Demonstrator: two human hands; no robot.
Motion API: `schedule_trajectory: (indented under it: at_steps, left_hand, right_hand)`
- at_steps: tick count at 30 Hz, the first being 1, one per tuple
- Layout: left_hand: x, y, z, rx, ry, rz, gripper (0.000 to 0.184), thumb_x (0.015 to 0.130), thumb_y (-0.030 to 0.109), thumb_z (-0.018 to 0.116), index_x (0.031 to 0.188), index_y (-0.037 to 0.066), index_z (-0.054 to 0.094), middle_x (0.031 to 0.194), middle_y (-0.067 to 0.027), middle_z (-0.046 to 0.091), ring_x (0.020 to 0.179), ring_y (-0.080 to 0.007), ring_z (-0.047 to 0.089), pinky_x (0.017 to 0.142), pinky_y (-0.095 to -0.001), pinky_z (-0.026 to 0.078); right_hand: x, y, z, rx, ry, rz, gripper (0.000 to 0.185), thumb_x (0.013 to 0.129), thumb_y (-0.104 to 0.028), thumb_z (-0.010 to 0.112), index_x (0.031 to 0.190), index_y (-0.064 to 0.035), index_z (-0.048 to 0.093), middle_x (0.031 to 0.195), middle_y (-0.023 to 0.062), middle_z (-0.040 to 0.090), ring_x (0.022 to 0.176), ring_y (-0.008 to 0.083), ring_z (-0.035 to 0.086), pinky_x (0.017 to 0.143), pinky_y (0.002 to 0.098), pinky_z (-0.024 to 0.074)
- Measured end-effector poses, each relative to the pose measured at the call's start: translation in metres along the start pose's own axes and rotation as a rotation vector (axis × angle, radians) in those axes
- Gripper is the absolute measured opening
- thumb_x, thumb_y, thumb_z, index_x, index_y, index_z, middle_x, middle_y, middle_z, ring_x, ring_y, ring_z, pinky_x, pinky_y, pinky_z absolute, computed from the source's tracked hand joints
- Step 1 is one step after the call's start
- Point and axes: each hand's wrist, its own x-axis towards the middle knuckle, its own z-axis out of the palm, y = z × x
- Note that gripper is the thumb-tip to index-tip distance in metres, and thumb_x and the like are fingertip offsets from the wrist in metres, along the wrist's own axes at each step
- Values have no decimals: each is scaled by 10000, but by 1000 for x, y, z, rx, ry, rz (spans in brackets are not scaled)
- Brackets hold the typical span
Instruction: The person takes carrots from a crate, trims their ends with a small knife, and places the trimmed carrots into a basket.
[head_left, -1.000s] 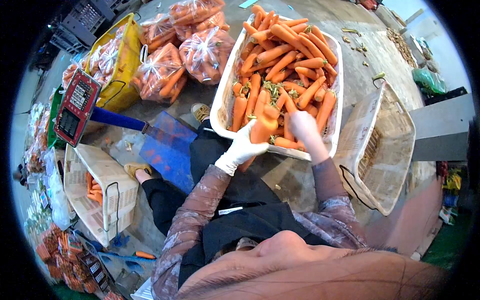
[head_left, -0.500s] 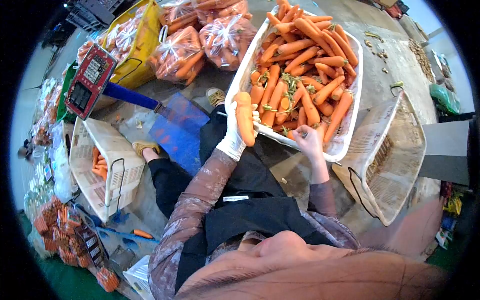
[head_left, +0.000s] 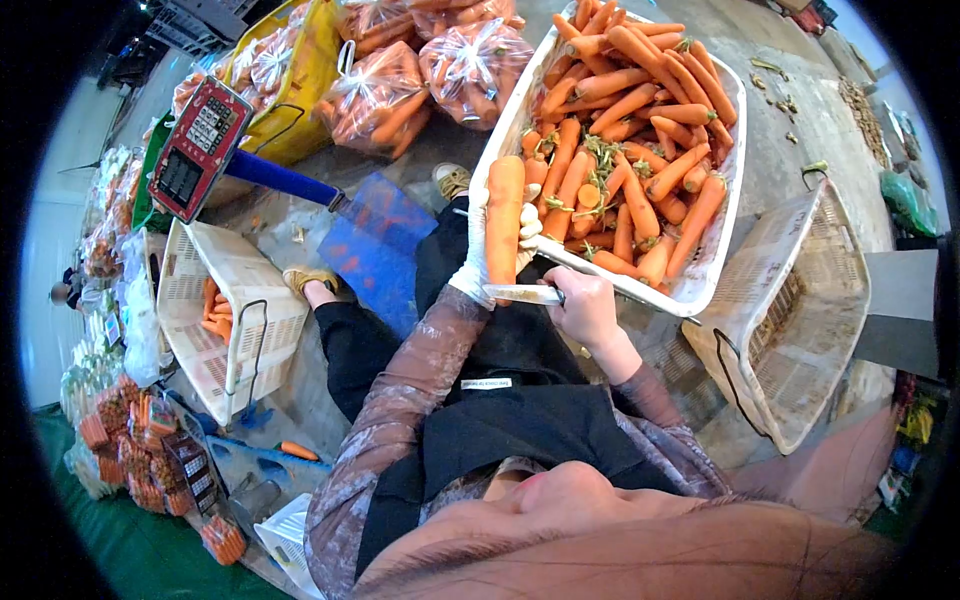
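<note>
My left hand (head_left: 476, 252), in a white glove, is closed around a thick carrot (head_left: 505, 212) held upright in front of me. A knife (head_left: 526, 294) lies in my bare right hand (head_left: 586, 307), its fingers wrapped around the handle. The flat blade points left and meets the lower end of the carrot. Just beyond both hands is a white plastic tub (head_left: 728, 222) heaped with loose carrots (head_left: 640, 100), some with green tops.
A white crate (head_left: 800, 310) stands at right; another crate (head_left: 240, 345) with a few carrots is at left. A scale with a red display (head_left: 200, 150) and blue platform (head_left: 375, 255) stands at left. Bagged carrots (head_left: 385, 95) lie behind, beside a yellow crate (head_left: 310, 90).
My right hand has moved left from the tub's near edge, bringing the knife blade to the carrot's lower end. My left hand holds the carrot more upright. The whole view has shifted slightly.
</note>
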Motion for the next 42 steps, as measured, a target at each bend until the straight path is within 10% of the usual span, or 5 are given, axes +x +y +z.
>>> schedule_trajectory:
  at_steps: [8, 12, 19, 38, 42]
  left_hand:
    - [4, 1, -17, 109, 4, 77, 723, 796, 656, 560, 1205, 65, 478, 763, -12, 484, 625, -138, 466, 508, -261, 397]
    - [6, 0, -23, 265, 177, 298, 664, 810, 526, 647, 1285, 101, 458, 1016, -54, 588, 899, -198, 592, 770, -332, 527]
    - [-4, -2, -10, -1, -41, 274, 528, 749, -66, 634, 1204, 155, 482, 1196, -119, 558, 1262, -352, 432, 1063, -474, 379]
    - [-1, -22, 6, 345, -447, 242, 541, 594, 4, 713, 1060, 157, 485, 1102, -78, 534, 1159, -311, 483, 1103, -518, 273]
    - [4, -5, 2, 207, -235, 408, 539, 648, -27, 666, 1133, 148, 508, 1149, -90, 555, 1204, -320, 471, 1096, -501, 303]
  right_hand:
    - [-2, 3, 1, -4, 24, 90, 97, 691, -101, 659, 769, -90, 602, 627, 104, 608, 579, 281, 619, 514, 389, 477]
    - [-2, 11, -10, 4, 116, 113, 84, 713, -112, 661, 759, -87, 594, 620, 124, 603, 583, 299, 619, 527, 398, 477]
    - [-1, 31, -15, -113, 248, 405, 80, 784, -145, 639, 785, -69, 616, 630, 166, 607, 607, 340, 619, 553, 419, 480]
    - [74, 99, 23, 77, -35, 793, 231, 821, -206, 575, 919, -12, 652, 848, 258, 643, 840, 366, 647, 732, 433, 512]
    - [69, 76, -7, -75, 275, 638, 216, 841, -240, 592, 860, -31, 643, 737, 205, 643, 722, 374, 637, 659, 465, 501]
